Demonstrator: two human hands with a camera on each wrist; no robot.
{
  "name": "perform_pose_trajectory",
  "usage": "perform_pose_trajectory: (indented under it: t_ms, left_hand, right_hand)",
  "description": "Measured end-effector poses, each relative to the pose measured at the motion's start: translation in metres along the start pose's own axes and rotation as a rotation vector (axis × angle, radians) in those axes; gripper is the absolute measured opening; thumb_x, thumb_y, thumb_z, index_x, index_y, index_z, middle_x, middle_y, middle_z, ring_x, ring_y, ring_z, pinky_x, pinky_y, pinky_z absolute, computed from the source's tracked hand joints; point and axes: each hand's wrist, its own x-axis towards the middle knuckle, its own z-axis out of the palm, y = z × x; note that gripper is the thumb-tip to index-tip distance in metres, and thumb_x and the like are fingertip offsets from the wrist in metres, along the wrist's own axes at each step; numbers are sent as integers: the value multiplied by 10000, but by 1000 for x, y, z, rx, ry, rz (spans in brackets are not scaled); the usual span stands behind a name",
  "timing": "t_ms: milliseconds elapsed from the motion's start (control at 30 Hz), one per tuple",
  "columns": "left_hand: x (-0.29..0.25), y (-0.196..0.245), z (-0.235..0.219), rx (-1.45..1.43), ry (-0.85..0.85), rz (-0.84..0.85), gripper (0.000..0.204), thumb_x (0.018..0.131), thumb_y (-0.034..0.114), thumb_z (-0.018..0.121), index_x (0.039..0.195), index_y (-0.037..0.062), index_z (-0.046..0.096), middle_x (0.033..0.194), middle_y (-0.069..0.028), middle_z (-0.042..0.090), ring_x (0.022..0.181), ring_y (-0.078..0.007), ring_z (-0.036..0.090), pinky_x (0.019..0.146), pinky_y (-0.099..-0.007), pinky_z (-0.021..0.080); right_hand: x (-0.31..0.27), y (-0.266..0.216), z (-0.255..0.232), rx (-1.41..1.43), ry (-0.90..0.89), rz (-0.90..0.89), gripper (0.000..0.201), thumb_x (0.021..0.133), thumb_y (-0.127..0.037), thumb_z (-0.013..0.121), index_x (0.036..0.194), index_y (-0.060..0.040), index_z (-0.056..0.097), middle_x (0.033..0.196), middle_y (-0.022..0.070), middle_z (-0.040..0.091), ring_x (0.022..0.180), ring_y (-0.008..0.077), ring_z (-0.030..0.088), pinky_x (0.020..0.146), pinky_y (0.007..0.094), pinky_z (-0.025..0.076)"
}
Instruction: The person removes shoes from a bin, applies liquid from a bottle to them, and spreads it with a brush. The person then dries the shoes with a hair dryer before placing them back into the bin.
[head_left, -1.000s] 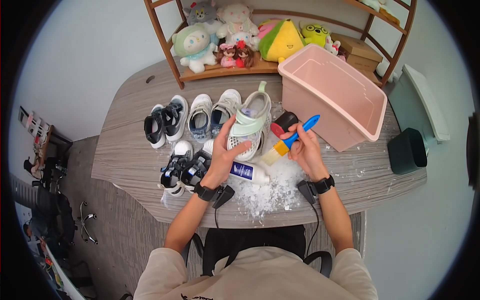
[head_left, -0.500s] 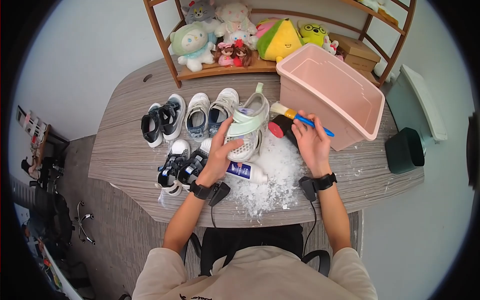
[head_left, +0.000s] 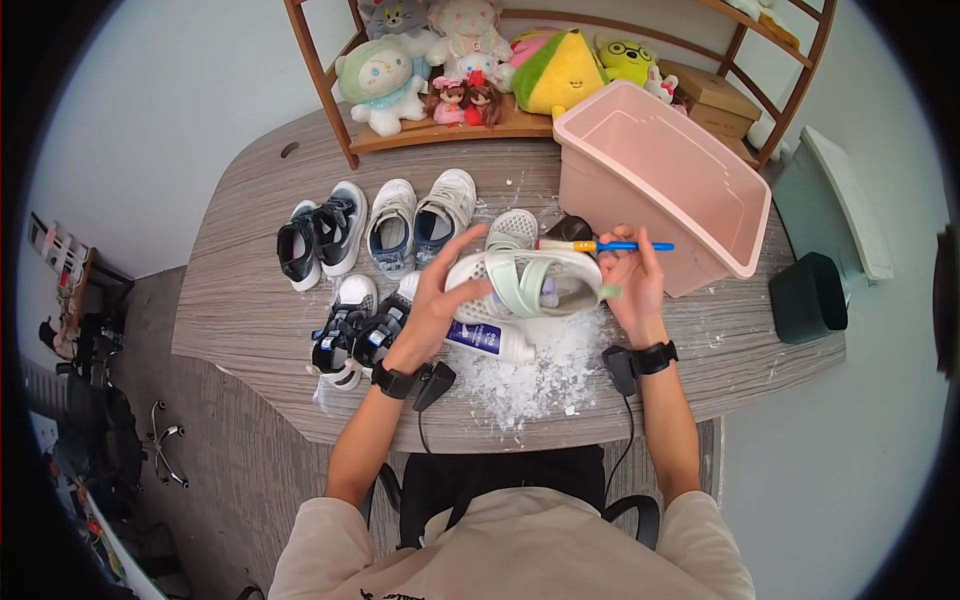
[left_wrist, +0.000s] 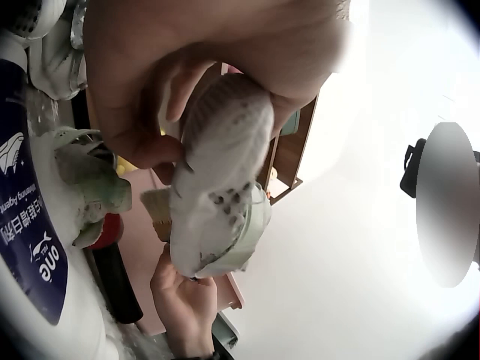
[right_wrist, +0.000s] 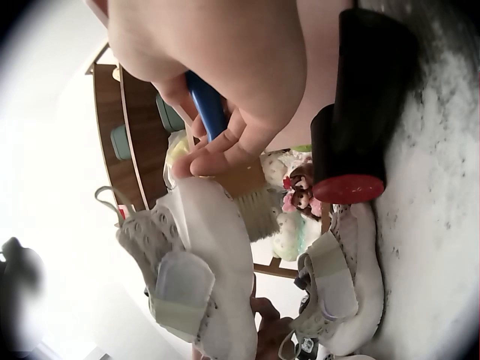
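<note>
My left hand point(head_left: 425, 312) grips the toe end of a white child's shoe point(head_left: 470, 272) with pale green straps. The shoe is held up lengthwise across the desk, heel toward the right. My right hand point(head_left: 636, 305) holds a paintbrush point(head_left: 630, 246) by its blue handle, bristles pointing left behind the shoe. In the right wrist view, fingertips of that hand are at the shoe's white sole point(right_wrist: 217, 262). The matching shoe point(head_left: 513, 228) stands behind. Below the held shoe lie a white bottle point(head_left: 490, 340) with a dark blue label and loose white flakes point(head_left: 530, 385).
A black object with a red end point(right_wrist: 349, 187) lies beside the pink bin point(head_left: 660, 200). Several other children's shoes point(head_left: 340, 230) stand at the left. Behind is a wooden shelf point(head_left: 450, 135) with plush toys; a dark green bin point(head_left: 808, 300) is at the right.
The held shoe has turned from heel-away to lying sideways, heel to the right. The brush has lifted off the flakes and swung round to point left, and the right hand has come to the shoe's heel.
</note>
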Motion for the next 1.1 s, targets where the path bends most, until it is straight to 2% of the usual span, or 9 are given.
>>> perform_pose_trajectory:
  t_ms: [100, 133, 300, 467, 533, 867, 967, 1067, 1100]
  left_hand:
    - [3, -7, -3, 11, 136, 14, 529, 898, 178, 701, 1392, 52, 559, 1398, -124, 557, 1297, -197, 502, 1106, -315, 363]
    - [3, -8, -1, 11, 175, 27, 410, 954, 198, 672, 1327, 45, 600, 1312, -124, 607, 1223, -178, 551, 1050, -299, 415]
    - [0, -6, 7, -48, 244, 22, 373, 954, 210, 688, 1271, 28, 615, 1144, -89, 667, 1029, -132, 624, 915, -268, 489]
    - [0, -8, 7, -12, 243, 31, 389, 934, 219, 719, 1254, 21, 620, 1085, -77, 683, 957, -121, 643, 857, -264, 513]
    - [0, -9, 7, -20, 217, 13, 390, 935, 228, 717, 1250, 18, 621, 1090, -80, 682, 963, -120, 641, 858, -265, 512]
    - [1, -14, 6, 54, 215, 14, 311, 957, 260, 690, 1118, -3, 659, 1041, -55, 678, 920, -102, 621, 831, -259, 493]
    - [1, -14, 5, -3, 279, -19, 314, 974, 295, 669, 1092, 5, 651, 1017, -49, 676, 900, -94, 617, 811, -257, 490]
    - [2, -15, 2, -131, 368, -9, 328, 995, 324, 640, 1088, 9, 641, 1004, -44, 671, 878, -93, 619, 798, -256, 492]
    - [4, -16, 0, -133, 366, -5, 328, 995, 324, 640, 1088, 9, 641, 1004, -44, 671, 878, -93, 619, 798, -256, 492]
  right_hand:
    - [0, 10, 21, -77, 116, 42, 336, 1078, -321, 427, 1158, -25, 564, 1084, 184, 681, 857, 230, 674, 759, 336, 548]
    - [-2, 13, 29, -180, 103, 93, 340, 1077, -326, 431, 1160, -22, 559, 1064, 185, 684, 828, 230, 674, 745, 332, 545]
    - [-6, 17, 39, -381, -71, 228, 348, 1076, -331, 430, 1171, -14, 539, 1028, 180, 689, 817, 236, 681, 741, 334, 547]
    - [-6, 15, 44, -380, -50, 240, 421, 1082, -356, 388, 1280, -2, 498, 1256, 240, 633, 924, 275, 696, 815, 364, 558]
    - [-5, 15, 46, -334, -60, 244, 470, 1082, -359, 372, 1377, 1, 442, 1424, 258, 524, 967, 293, 695, 876, 386, 555]
    - [-5, 20, 47, -204, -12, 168, 504, 1081, -363, 366, 1444, -14, 404, 1517, 237, 430, 1163, 327, 635, 948, 419, 544]
    - [-6, 21, 45, -271, 22, 251, 521, 1084, -388, 354, 1436, -9, 418, 1465, 241, 486, 1083, 323, 670, 952, 421, 543]
    - [-3, 14, 35, -292, -37, 242, 540, 1091, -416, 316, 1404, 4, 449, 1286, 229, 622, 872, 262, 701, 847, 387, 556]
    - [-5, 13, 35, -274, -7, 248, 547, 1093, -428, 300, 1371, 7, 480, 1103, 198, 664, 753, 222, 663, 767, 354, 534]
